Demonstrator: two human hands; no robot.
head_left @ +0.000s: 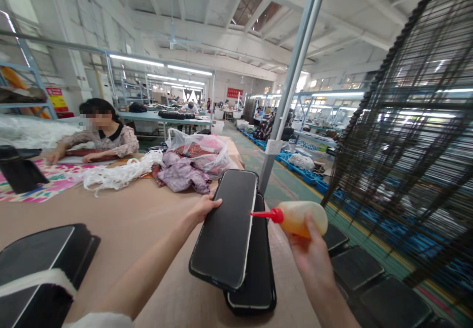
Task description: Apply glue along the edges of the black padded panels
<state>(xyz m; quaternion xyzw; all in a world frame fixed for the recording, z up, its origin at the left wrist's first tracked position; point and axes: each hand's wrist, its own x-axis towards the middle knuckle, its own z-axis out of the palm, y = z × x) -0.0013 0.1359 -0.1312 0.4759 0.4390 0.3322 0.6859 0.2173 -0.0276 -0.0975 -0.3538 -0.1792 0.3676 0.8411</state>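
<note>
My left hand (207, 208) grips the left edge of a flat black panel (227, 229), its thumb on top and its other fingers hidden beneath. The panel has rounded corners, and a pale line runs along its edge. Under it lies a second black panel (254, 288), shifted to the right. A translucent squeeze bottle (295, 211) with amber liquid and a red nozzle is held sideways in my right hand (310, 244). The nozzle's tip points left, at the upper panel's right edge; whether it touches cannot be told.
More black panels, bound with a white strap (37, 279), lie at front left. Beyond are white strips (123, 170) and a plastic bag of cloth (199, 155). A person (107, 133) works across the table. A metal post (286, 96) and wire rack (402, 121) stand right.
</note>
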